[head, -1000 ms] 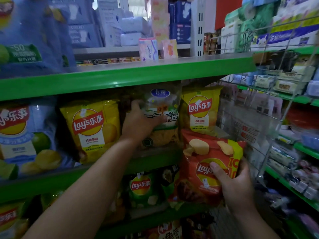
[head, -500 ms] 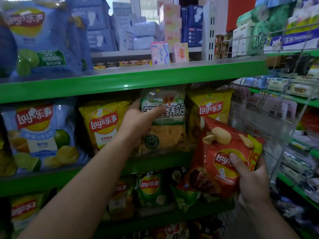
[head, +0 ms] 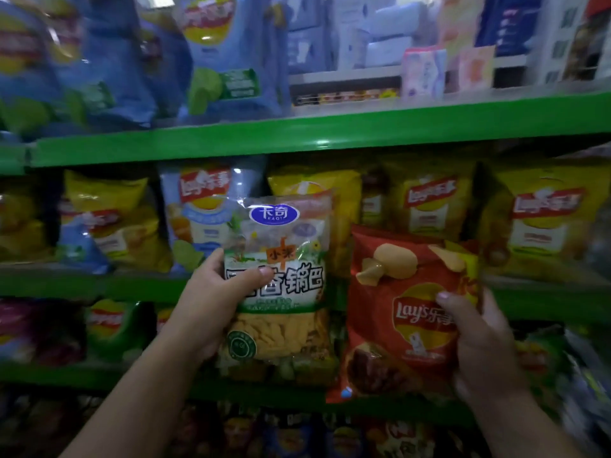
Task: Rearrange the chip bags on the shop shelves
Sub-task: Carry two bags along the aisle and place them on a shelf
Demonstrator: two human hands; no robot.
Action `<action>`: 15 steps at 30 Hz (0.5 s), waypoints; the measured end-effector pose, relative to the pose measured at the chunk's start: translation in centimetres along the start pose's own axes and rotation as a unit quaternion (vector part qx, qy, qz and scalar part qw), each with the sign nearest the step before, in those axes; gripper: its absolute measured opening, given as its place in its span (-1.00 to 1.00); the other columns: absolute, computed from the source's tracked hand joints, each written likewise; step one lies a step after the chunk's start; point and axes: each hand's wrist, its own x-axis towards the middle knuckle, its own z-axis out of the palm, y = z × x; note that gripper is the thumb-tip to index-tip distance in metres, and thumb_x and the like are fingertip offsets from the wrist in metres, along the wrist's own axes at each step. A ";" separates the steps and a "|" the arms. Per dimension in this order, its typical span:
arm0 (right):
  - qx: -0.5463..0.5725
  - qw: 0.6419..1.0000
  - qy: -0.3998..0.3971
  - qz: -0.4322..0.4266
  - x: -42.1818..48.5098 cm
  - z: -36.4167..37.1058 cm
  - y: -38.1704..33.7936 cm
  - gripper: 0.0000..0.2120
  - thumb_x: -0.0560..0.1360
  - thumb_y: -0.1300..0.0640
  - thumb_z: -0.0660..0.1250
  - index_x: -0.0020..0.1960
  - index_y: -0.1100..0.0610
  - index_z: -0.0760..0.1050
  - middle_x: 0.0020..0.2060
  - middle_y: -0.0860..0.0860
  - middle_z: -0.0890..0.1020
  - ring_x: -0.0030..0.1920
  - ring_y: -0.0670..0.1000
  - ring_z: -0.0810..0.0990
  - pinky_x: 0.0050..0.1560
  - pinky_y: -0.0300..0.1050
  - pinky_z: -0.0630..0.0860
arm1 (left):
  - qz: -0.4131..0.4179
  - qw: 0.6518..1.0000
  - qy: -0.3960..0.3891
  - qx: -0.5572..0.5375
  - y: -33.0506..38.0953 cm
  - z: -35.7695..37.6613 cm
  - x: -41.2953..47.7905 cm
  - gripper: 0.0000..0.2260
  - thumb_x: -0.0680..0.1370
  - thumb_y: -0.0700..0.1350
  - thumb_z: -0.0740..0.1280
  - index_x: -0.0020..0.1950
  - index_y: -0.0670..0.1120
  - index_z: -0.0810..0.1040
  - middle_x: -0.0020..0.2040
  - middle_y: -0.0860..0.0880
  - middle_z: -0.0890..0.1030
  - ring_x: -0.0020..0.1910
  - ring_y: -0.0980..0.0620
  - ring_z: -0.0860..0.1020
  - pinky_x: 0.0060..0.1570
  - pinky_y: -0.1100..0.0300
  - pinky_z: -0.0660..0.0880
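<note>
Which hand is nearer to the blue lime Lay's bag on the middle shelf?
Left. The left hand is just below-right of the blue lime bag; the right hand is far to its right.

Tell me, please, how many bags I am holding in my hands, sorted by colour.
Red Lay's bag, in the right hand: 1
Clear-and-white snack bag, in the left hand: 1
Total: 2
</note>
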 end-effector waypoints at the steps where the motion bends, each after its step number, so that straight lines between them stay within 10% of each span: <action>1: -0.004 1.000 -0.016 0.010 -0.1 1.9 0.5 -0.68 0.33 0.01 0.47 0.08 -0.13 0.57 -0.12 0.03 0.74 -0.19 0.11 0.74 -0.33 0.07 0.63 | 0.003 1.000 0.020 -0.003 -0.1 -2.0 -0.3 -0.55 0.27 -0.17 0.59 0.11 0.04 0.59 -0.06 -0.18 0.74 -0.14 -0.23 0.72 -0.33 -0.06 0.63; 9: -0.036 0.989 -0.106 0.094 -2.3 16.7 5.5 -0.54 -0.01 -0.12 0.53 -0.11 -0.13 0.65 -0.21 0.05 0.75 -0.18 0.25 0.72 -0.14 0.31 0.61 | 0.065 0.988 0.143 -0.002 0.7 -18.9 -3.8 -0.28 0.21 -0.07 0.61 0.34 0.09 0.46 0.09 -0.07 0.71 0.00 -0.14 0.70 -0.19 0.08 0.64; 15: 0.013 0.973 -0.205 0.103 -5.6 32.0 11.9 -0.62 0.17 0.09 0.47 0.00 -0.02 0.65 -0.11 0.09 0.75 -0.21 0.13 0.74 -0.25 0.15 0.66 | 0.089 0.966 0.243 -0.006 2.0 -34.1 -6.3 -0.17 0.21 -0.05 0.62 0.43 0.10 0.38 0.14 -0.08 0.69 0.05 -0.16 0.69 -0.13 -0.02 0.64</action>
